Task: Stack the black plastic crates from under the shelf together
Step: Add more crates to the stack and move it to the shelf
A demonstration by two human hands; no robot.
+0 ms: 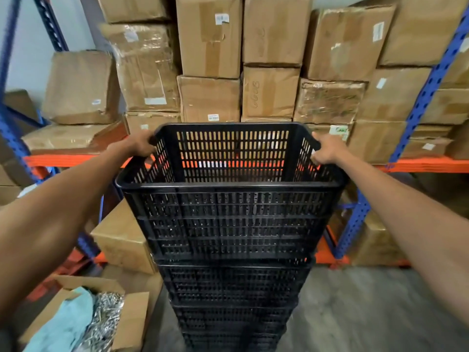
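Left hand (138, 146) grips left rim of top black crate (228, 189); right hand (327, 151) grips right rim. Crate sits between both hands, atop stack of black crates (233, 301) on floor (368, 313). Cardboard boxes (210, 39) on shelf (418, 165) beyond hands.

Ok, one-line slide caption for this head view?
Left hand and right hand grip the side rims of the top black crate on a tall crate stack, before shelves of cardboard boxes.
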